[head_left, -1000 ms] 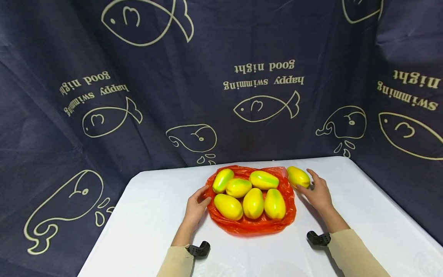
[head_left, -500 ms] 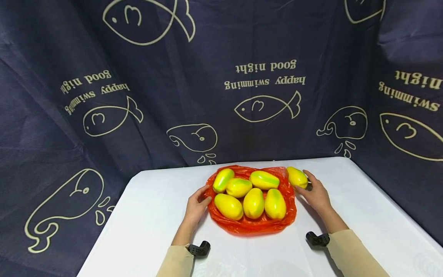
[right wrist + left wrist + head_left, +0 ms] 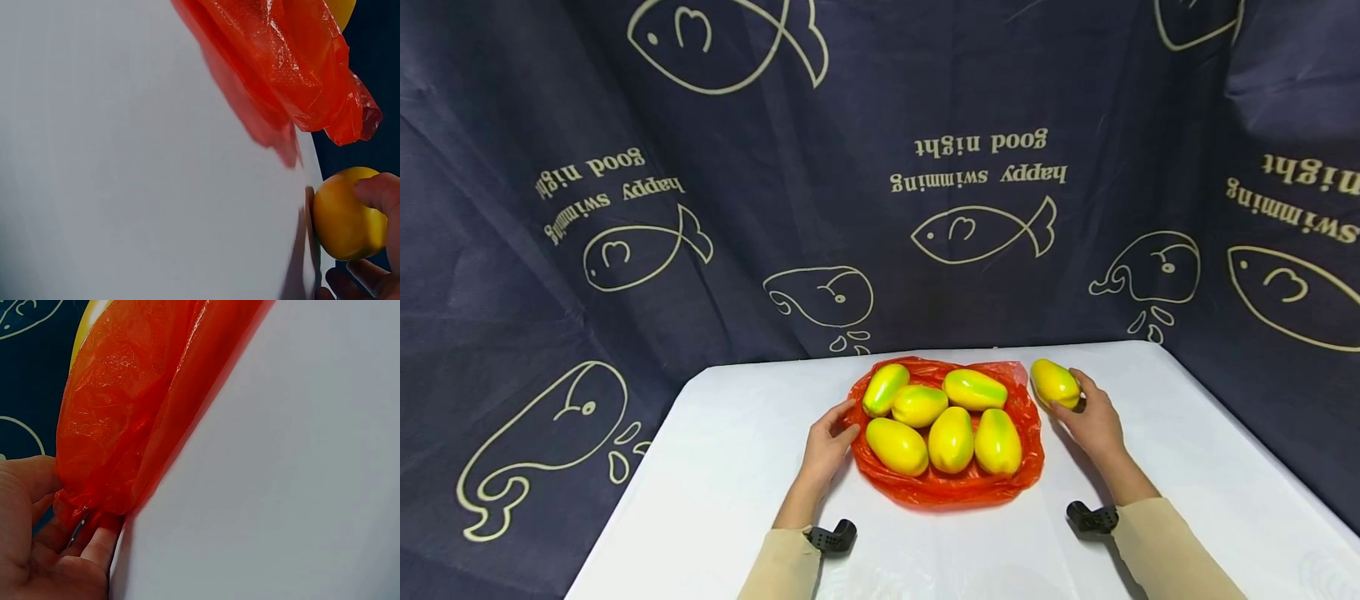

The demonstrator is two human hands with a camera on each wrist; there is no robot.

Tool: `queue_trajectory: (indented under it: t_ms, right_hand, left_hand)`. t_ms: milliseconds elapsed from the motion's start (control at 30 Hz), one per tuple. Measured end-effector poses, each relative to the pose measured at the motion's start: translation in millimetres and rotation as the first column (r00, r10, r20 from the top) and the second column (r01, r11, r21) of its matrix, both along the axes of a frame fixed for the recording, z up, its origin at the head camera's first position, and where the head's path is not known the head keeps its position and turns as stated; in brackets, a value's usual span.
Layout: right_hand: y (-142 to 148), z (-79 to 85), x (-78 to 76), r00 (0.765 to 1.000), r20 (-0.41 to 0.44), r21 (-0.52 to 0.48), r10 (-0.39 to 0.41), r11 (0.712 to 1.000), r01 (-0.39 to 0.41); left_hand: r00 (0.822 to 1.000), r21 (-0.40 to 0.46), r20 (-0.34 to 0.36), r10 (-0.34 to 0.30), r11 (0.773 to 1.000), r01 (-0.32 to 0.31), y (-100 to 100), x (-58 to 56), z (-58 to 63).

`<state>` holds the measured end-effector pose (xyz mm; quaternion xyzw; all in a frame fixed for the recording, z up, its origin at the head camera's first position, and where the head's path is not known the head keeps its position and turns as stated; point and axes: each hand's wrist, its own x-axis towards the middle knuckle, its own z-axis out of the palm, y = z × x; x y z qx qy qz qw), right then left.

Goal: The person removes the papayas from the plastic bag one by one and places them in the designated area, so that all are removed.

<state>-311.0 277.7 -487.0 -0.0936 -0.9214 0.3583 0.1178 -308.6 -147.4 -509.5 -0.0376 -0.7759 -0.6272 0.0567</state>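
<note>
A red plastic bag (image 3: 947,497) lies spread on the white table, with several yellow-green papayas (image 3: 951,440) grouped inside it. My left hand (image 3: 826,446) pinches the bag's left edge; in the left wrist view the thin red film (image 3: 119,412) bunches between thumb and fingers. Just right of the bag, my right hand (image 3: 1093,421) grips a single papaya (image 3: 1052,383). In the right wrist view the thumb lies on top of this yellow papaya (image 3: 344,212) and the fingers curl under its far side.
The white table (image 3: 737,467) ends at a dark blue curtain (image 3: 850,167) printed with fish and whales, behind and to both sides. A black wrist camera (image 3: 831,537) sits on the left wrist and another black camera (image 3: 1090,518) on the right.
The single papaya and my right hand shifted slightly left, then moved right, leaving a small gap to the bag. My left hand stays at the bag's edge.
</note>
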Motion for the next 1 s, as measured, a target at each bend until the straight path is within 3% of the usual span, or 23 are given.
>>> queue_trajectory:
  t_ms: [233, 433, 567, 767, 900, 1000]
  right_hand:
    - [-3, 1.5, -1.5, 1.0, 0.02, 0.006, 0.003, 1.0, -0.003]
    - [-4, 1.7, 0.8, 0.999, 0.033, 0.003, 0.019, 1.0, -0.019]
    - [-3, 2.0, 4.4, 1.0, 0.02, 0.006, 0.01, 1.0, -0.01]
    - [-6, 6.0, 13.7, 0.995, -0.088, -0.031, -0.047, 0.999, 0.045]
    - [-12, 13.0, 20.5, 0.98, -0.189, -0.087, -0.061, 0.995, 0.045]
    - [-19, 19.5, 26.2, 0.974, -0.224, -0.101, -0.038, 0.995, 0.016]
  left_hand:
    - [1.0, 0.017, -0.013, -0.006, 1.0, 0.006, 0, -0.1, 2.1]
    - [1.0, 0.025, -0.006, -0.026, 0.999, 0.027, 3, 9.8, 17.9]
    - [1.0, 0.022, -0.01, -0.021, 1.0, 0.022, 3, 8.1, 14.1]
    - [1.0, 0.017, -0.015, -0.006, 1.0, 0.006, 1, -0.3, -0.9]
    - [1.0, 0.009, -0.017, -0.004, 1.0, 0.004, 0, -0.8, -0.5]
    - [1.0, 0.004, 0.0, -0.01, 1.0, 0.01, 1, 2.9, 7.6]
